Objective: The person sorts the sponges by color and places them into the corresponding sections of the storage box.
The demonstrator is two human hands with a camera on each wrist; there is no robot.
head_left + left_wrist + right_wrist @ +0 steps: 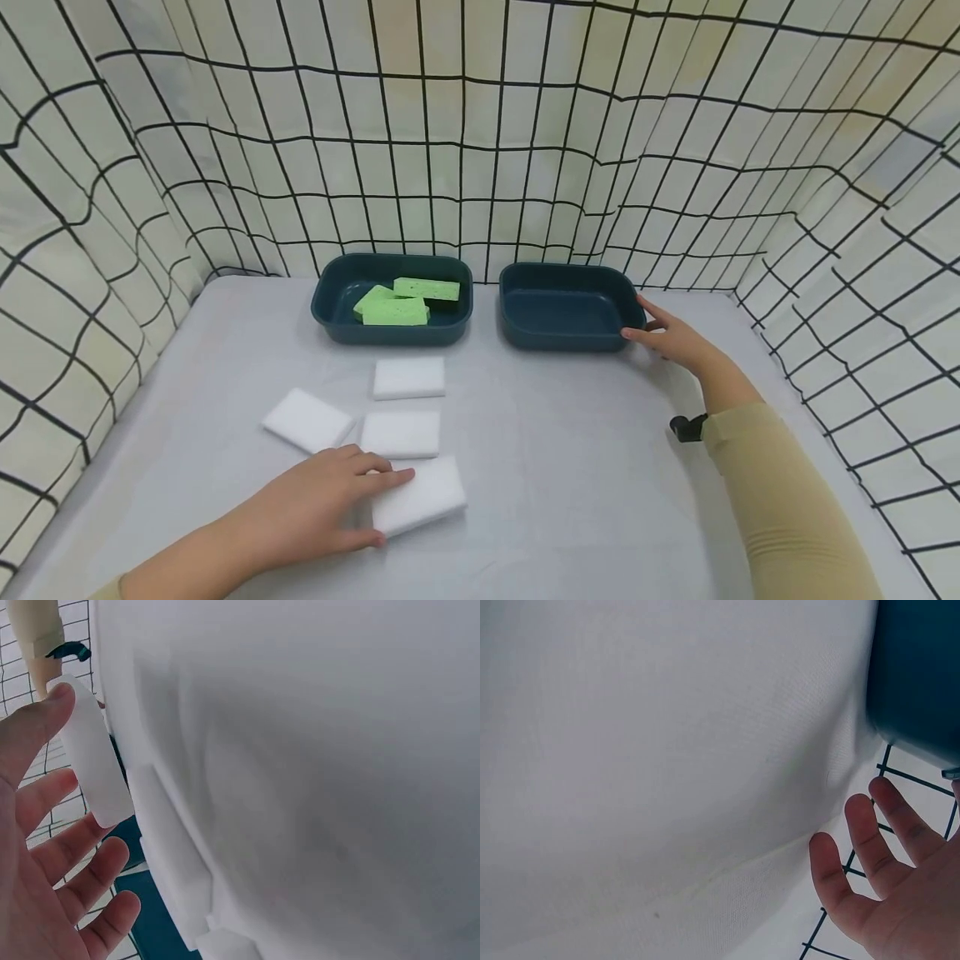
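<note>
Near the front of the table, my left hand (pixel 315 508) grips a white sponge block (pixel 420 496) between the thumb and fingers. The left wrist view shows the thumb (pixel 60 705) at one end of that block (pixel 94 757) and fingers at the other. Behind it lie a white block (pixel 401 435), a farther one (pixel 409 377) and a slanted one (pixel 307 421) to the left. My right hand (pixel 671 333) touches the right end of a dark teal container (pixel 570 340), thumb at the near corner. In the right wrist view, its other fingers (pixel 866 832) are spread and mostly straight.
A second dark teal container (pixel 393 335) stands to the left, with several green foam-like blocks (pixel 396 312) inside. White cloth covers the table (pixel 555 467). A black wire grid (pixel 465 150) with pale fabric behind it encloses the back and sides.
</note>
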